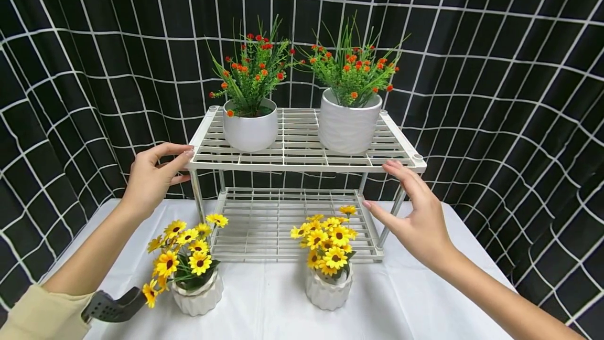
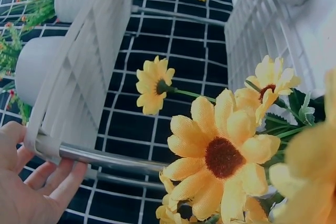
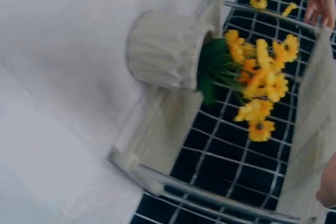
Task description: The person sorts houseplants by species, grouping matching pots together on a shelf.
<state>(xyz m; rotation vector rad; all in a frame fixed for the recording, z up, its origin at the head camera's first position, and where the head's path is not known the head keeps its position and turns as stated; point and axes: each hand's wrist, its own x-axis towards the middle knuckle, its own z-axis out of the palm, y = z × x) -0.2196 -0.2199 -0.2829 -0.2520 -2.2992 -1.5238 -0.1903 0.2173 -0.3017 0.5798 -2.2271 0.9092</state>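
Observation:
A white two-tier wire shelf rack (image 1: 302, 167) with metal posts stands in the middle. My left hand (image 1: 153, 174) grips its front left top corner, thumb and index finger at the edge and the other fingers below, as the left wrist view also shows. My right hand (image 1: 417, 216) has its fingers extended, fingertips at the front edge near the right corner and the thumb pointing inward lower down. On the top tier sit two white pots with red-orange flowers, a left pot (image 1: 250, 130) and a right pot (image 1: 349, 125). The lower tier (image 1: 259, 219) shows bare slats.
Two ribbed white pots with yellow flowers stand on the white cloth before the rack: a left ribbed pot (image 1: 198, 298) and a right ribbed pot (image 1: 329, 290). The white-clothed table (image 1: 264, 308) lies beneath. A black curtain with white grid lines (image 1: 155, 30) surrounds the table.

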